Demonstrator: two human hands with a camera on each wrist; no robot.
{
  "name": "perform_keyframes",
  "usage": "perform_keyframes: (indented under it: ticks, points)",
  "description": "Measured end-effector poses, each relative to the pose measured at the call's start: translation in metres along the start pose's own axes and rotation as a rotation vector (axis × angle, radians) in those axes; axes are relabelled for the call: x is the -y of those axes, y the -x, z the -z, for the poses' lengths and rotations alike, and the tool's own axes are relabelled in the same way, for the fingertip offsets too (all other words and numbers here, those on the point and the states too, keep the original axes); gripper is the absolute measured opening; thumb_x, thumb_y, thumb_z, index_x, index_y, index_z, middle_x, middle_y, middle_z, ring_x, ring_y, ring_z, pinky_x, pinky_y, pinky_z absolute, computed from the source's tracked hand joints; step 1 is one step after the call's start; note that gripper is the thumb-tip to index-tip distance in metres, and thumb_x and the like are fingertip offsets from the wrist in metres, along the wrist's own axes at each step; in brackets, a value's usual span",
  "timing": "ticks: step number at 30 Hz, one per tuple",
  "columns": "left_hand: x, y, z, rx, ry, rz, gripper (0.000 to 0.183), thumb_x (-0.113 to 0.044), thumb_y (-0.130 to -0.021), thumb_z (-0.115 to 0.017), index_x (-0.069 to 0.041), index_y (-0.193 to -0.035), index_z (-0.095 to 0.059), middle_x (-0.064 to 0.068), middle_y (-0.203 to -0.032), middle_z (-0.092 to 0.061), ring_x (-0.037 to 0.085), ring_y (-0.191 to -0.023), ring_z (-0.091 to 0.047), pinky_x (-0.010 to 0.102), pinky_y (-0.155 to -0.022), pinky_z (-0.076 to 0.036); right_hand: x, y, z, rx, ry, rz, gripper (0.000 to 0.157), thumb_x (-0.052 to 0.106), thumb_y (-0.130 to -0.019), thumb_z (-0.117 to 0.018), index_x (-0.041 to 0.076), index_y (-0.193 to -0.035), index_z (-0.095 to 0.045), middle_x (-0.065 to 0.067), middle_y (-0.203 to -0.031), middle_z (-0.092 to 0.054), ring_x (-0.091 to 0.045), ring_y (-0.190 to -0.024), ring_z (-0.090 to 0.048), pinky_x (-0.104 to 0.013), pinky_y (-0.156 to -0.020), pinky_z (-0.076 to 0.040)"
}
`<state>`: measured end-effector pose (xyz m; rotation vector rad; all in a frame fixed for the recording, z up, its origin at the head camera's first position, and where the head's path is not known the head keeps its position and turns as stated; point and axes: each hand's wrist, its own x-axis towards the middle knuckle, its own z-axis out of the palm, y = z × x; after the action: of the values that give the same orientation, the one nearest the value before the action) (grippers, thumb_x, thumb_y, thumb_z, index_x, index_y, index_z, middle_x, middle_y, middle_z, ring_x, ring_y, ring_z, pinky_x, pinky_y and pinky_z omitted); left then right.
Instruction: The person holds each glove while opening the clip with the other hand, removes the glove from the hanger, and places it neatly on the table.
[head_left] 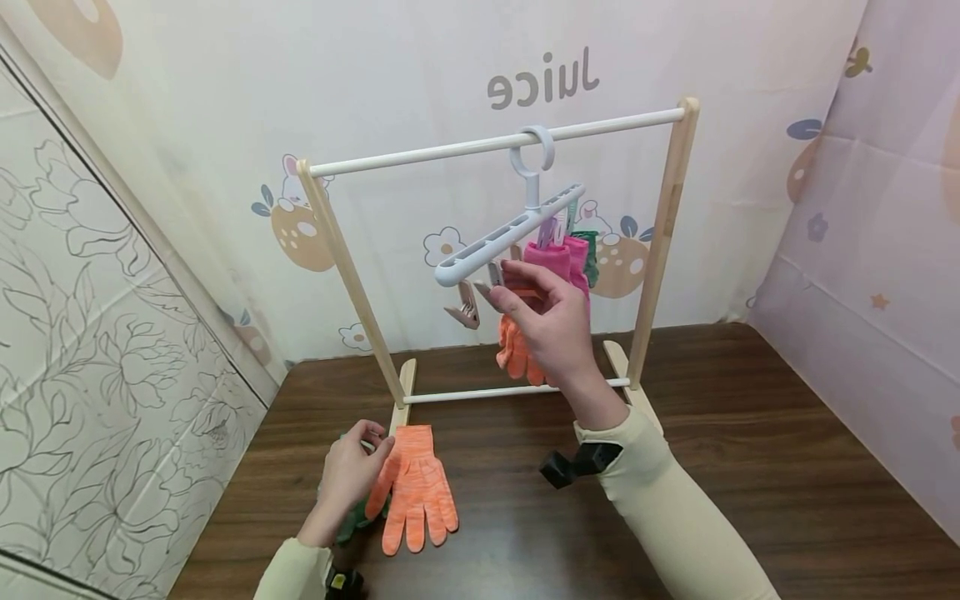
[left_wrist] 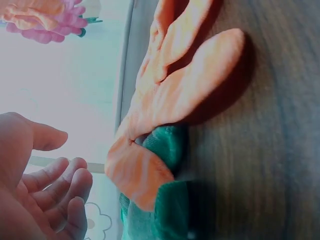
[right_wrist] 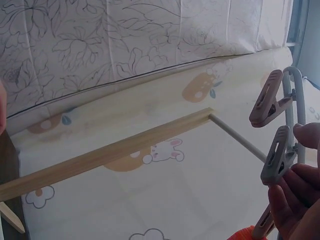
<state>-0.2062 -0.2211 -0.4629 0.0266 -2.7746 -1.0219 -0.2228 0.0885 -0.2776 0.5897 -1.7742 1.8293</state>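
Note:
My right hand point(head_left: 558, 325) is raised to the pale blue hanger point(head_left: 487, 248), its thumb and fingers pinching a grey clothespin point(right_wrist: 276, 155) on the hanger's bar. Beside that one, toward the hanger's near end, a pinkish-brown clothespin point(head_left: 467, 307) hangs with nothing in it. Low on the left, my left hand point(head_left: 348, 471) has loosely bent fingers and holds nothing. It hovers by the cuff of an orange glove point(head_left: 418, 487) lying on the table. Under this glove, green fabric point(left_wrist: 170, 210) pokes out. Partly hidden behind my right hand, an orange glove point(head_left: 517, 350) hangs from the hanger.
A wooden rack with a white top rail point(head_left: 420, 155) carries the hanger. Farther along it, pink gloves point(head_left: 551, 258) and a green one point(head_left: 590, 260) hang from clothespins. The dark wooden table point(head_left: 510, 500) meets a printed wall cloth point(head_left: 405, 83) at the back.

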Motion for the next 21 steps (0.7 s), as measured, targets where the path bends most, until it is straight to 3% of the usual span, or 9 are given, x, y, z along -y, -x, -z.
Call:
perform_keyframes:
  ticks: [14,21]
  points:
    - [-0.007,-0.003,-0.007,-0.003,0.061,-0.026,0.010,-0.022,-0.096,-0.068,-0.013,-0.099,-0.067,-0.002,-0.083,-0.065,0.012,-0.064,-0.056,0.030,-0.055,-0.045,-0.013,-0.004,0.024,-0.090,0.064,0.068,0.029,0.007,-0.092,-0.072,-0.001,-0.119,-0.068,-0.012,-0.110,-0.071,-0.021,-0.097,-0.065,-0.028,-0.085,-0.053]
    - [-0.013,-0.004,-0.010,-0.007,0.102,-0.046,0.006,-0.019,-0.097,-0.067,-0.013,-0.098,-0.068,-0.002,-0.083,-0.063,0.013,-0.065,-0.055,0.029,-0.055,-0.045,-0.019,-0.011,0.026,-0.104,0.147,0.067,0.035,0.007,-0.089,-0.075,0.000,-0.123,-0.066,-0.013,-0.118,-0.065,-0.026,-0.100,-0.062,-0.032,-0.088,-0.054]
